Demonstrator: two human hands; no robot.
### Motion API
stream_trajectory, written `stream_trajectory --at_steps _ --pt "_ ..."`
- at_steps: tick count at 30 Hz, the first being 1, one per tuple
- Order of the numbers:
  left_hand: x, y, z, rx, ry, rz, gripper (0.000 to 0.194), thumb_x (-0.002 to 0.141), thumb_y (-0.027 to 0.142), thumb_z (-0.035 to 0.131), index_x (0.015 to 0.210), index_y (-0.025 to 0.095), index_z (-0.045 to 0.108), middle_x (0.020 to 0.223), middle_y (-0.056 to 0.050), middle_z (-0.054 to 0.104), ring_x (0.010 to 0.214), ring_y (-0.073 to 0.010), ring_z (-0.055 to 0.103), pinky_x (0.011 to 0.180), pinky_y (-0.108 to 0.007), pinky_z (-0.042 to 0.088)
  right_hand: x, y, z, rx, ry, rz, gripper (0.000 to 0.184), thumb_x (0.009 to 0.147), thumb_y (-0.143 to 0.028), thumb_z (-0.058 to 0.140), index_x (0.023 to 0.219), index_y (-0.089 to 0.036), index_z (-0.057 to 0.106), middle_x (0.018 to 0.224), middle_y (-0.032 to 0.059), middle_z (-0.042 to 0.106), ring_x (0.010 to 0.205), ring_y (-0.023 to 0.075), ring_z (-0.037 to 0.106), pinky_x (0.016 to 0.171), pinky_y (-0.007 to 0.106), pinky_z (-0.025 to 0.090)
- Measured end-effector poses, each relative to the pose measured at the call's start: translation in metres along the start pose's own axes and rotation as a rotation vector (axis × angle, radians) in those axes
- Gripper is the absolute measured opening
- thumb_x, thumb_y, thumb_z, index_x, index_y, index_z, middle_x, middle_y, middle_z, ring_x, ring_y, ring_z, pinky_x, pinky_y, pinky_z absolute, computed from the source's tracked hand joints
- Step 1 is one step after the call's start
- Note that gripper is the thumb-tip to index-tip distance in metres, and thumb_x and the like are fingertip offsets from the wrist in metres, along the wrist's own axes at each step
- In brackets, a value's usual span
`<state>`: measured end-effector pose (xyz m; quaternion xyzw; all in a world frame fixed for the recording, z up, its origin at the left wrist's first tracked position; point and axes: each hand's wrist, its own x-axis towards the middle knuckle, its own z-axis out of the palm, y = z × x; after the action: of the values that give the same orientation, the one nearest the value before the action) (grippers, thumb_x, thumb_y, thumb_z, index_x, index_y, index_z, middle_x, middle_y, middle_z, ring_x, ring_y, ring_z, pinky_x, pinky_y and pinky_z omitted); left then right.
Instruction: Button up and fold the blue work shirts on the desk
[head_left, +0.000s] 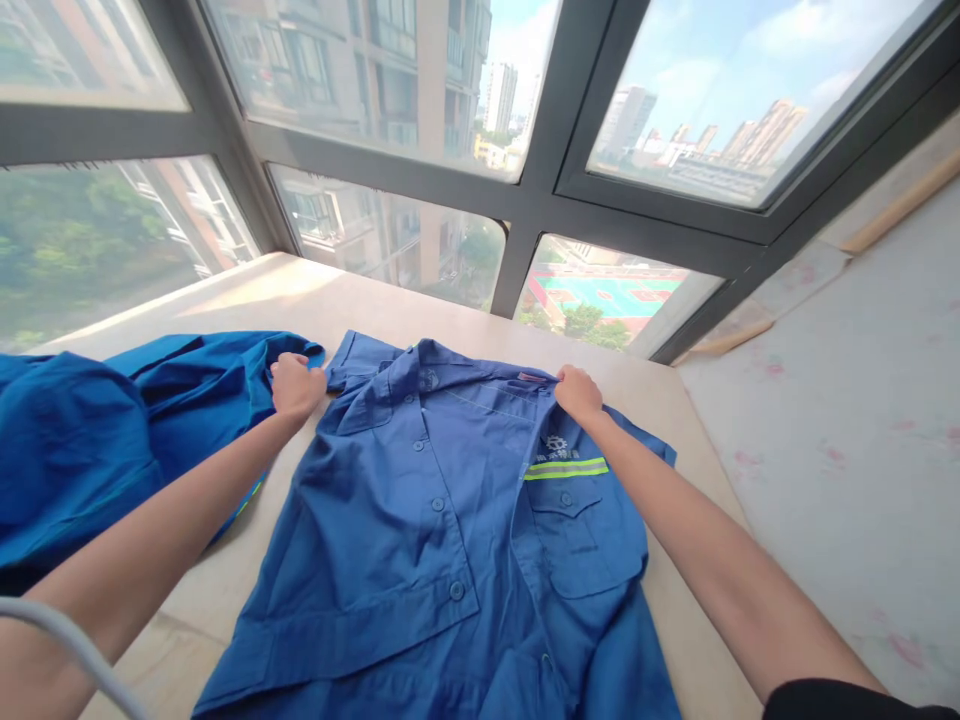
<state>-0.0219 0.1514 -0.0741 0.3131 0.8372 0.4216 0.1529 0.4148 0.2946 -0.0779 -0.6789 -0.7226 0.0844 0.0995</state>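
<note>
A blue work jacket [397, 500] lies front side up, its collar toward the window and its front hanging open. Buttons run down the left front panel. The right panel carries a white logo, a yellow-green reflective stripe and a flap pocket. My right hand [579, 394] is closed on the jacket's front edge near the collar. My left hand [298, 386] is closed at the jacket's left shoulder or sleeve end; the exact grip is partly hidden. Just behind and left of that hand is a second blue garment [202, 390], bunched up.
Both garments lie on a pale stone-like ledge [262, 285] below grey-framed windows [540, 200]. A white wall with pink flowers [847, 430] bounds the right side. A pale cable [67, 635] crosses the lower left corner, in front of my left forearm.
</note>
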Motion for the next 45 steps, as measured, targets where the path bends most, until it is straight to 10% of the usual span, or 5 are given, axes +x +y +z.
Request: stream_trajectory --at_steps 10,20,28,37,45 --pt "-0.03 0.052 0.062 0.46 -0.259 0.678 0.076 0.082 0.064 0.061 0.134 0.01 0.05 0.13 -0.021 0.055 0.121 -0.0364 0.051 0.102 -0.041 0.038 -0.011 -0.023 -0.002 0.085 0.026 -0.047 0.044 0.09 -0.029 0.05 0.13 -0.012 0.049 0.129 0.0205 0.051 0.121 0.0325 0.051 0.098 0.041 0.042" --pt "-0.08 0.097 0.068 0.514 -0.229 0.854 0.027 0.093 0.035 0.049 0.09 0.016 0.067 0.094 -0.013 0.067 0.089 -0.0273 0.062 0.075 -0.034 0.042 -0.02 0.029 0.02 0.277 -0.161 0.006 0.042 0.088 -0.037 0.058 0.121 -0.011 0.059 0.11 0.0123 0.069 0.103 0.0237 0.064 0.09 0.031 0.046" --pt "-0.156 0.083 0.116 0.371 -0.922 1.061 0.02 0.085 0.024 0.056 0.09 0.016 0.074 0.087 -0.012 0.071 0.079 -0.0238 0.064 0.071 -0.032 0.044 -0.03 -0.025 0.041 0.421 -0.045 -0.071 0.043 0.088 -0.027 0.053 0.127 -0.012 0.06 0.116 0.0117 0.068 0.111 0.0223 0.062 0.098 0.031 0.044" --pt "-0.055 0.089 0.105 0.4 -0.404 0.693 0.039 0.09 0.025 0.042 0.118 0.01 0.066 0.111 -0.012 0.07 0.102 -0.0218 0.064 0.093 -0.031 0.047 -0.013 -0.03 0.038 0.424 -0.228 -0.172 0.029 0.092 -0.035 0.05 0.091 -0.016 0.072 0.076 0.0038 0.07 0.073 0.0187 0.067 0.069 0.026 0.053" --pt "0.02 0.067 0.082 0.808 -0.499 0.694 0.072 0.077 0.051 0.061 0.139 0.015 0.052 0.137 -0.019 0.056 0.131 -0.0365 0.046 0.108 -0.051 0.031 0.002 0.047 0.017 0.185 -0.106 -0.169 0.046 0.089 -0.022 0.048 0.133 -0.012 0.058 0.138 0.0171 0.056 0.131 0.0279 0.049 0.109 0.038 0.035"
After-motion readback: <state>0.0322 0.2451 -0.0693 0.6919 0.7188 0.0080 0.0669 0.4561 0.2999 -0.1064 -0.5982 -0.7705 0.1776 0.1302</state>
